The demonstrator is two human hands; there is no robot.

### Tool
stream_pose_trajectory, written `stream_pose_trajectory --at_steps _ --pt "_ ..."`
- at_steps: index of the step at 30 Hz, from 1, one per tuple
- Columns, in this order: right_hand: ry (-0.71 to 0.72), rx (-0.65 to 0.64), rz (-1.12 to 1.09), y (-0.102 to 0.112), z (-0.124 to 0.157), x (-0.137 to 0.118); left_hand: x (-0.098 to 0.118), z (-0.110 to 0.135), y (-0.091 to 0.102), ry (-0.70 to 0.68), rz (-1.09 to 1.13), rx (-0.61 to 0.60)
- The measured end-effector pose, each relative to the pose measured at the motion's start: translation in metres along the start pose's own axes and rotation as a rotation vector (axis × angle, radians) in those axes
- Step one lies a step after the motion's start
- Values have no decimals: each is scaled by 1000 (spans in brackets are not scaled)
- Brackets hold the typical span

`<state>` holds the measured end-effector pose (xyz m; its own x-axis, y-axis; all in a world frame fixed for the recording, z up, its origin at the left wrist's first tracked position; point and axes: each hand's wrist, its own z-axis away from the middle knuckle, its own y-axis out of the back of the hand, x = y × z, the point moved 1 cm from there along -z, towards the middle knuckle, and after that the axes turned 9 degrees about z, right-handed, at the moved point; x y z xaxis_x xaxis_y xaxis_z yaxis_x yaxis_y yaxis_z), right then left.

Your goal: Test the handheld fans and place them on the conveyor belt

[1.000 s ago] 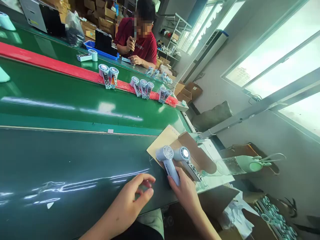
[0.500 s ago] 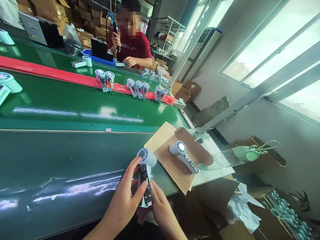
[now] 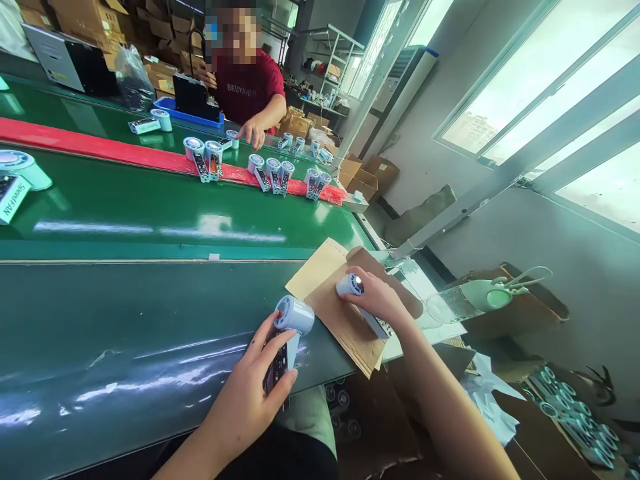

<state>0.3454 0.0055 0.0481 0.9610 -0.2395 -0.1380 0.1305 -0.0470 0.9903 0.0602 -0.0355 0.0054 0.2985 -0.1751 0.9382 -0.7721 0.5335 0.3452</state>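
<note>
Glossy tabletop [image 3: 125, 313]; left fingers [image 3: 264, 331] hold cylindrical-headed fan [image 3: 297, 317].

Pale-blue fan [image 3: 297, 317] tilted, board [image 3: 276, 369] exposed; second fan [image 3: 348, 285] on cardboard [image 3: 345, 328].

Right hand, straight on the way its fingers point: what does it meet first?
The fan lying on the cardboard: its round head sits right at the fingers of the right hand. Contact looks likely, but depth is unclear from this single view.
</note>
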Motion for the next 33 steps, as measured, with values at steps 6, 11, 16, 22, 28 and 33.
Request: stream_pose_trajectory --at_steps 6,11,16,22,28,33 --pt "-191 209 -158 27 31 4 3 2 -9 -146 -216 -36" --pt "-151 35 -268 24 52 12 7 -1 -22 -287 -346 -94" --pt "-128 -169 -9 11 51 2 5 -3 -28 -267 -479 -151" --pt "-117 -195 127 2 45 -10 7 -4 -15 -177 -566 -227" --pt "-63 -160 169 -1 34 -16 20 -19 0 -471 -782 -284" --pt "0 -116 115 -6 26 -25 23 -42 -1 -758 -793 -499"
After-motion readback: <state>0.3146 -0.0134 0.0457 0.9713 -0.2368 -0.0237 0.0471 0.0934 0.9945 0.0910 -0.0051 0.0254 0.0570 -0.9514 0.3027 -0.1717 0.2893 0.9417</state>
